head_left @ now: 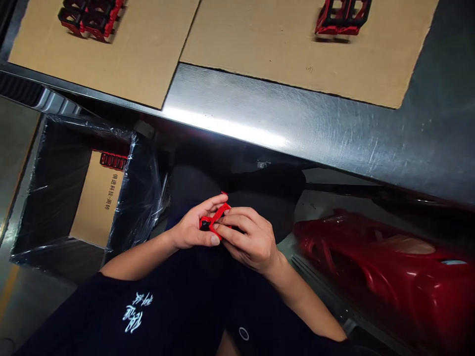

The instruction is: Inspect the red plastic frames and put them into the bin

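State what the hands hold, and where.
A red and black piece: the left hand holds its left side between thumb and fingers. The right hand touches its right side; whether it grips is hidden.

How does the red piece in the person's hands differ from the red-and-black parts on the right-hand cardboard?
The red piece is held between the left hand and right hand; the red-and-black parts rest on cardboard. The red piece is partly hidden by the hands; the red-and-black parts are cut off by the picture's top edge. Both show red and black.
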### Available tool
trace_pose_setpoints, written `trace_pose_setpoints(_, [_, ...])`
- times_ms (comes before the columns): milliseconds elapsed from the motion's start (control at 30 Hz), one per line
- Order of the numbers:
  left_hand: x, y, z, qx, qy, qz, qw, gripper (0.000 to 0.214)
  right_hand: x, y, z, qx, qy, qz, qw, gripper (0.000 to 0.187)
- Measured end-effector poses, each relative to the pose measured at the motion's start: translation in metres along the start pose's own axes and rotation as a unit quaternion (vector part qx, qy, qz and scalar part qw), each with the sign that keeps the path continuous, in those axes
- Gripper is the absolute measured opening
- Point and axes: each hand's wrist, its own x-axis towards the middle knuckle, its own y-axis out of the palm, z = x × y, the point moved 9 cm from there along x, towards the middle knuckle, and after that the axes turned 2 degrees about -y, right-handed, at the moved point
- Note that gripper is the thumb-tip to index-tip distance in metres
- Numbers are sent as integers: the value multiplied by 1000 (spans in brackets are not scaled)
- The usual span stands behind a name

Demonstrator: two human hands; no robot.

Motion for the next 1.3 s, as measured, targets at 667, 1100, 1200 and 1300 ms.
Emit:
trace_pose_setpoints(667, [-24,24,-65,497,358,-82,786,91,-11,9,-44,184,354,13,917,19])
trace_pose_setpoints(1100, [-26,30,-65,542,367,-78,752,79,-13,10,-42,186,345,70,917,19])
trace_pose_setpoints(1200, [-26,31,-66,541,367,-77,753,82,-12,11,-41,198,339,87,916,21])
trace_pose_setpoints(1300, [-25,32,-67,545,368,-76,750,85,-11,11,-42,220,337,97,910,24])
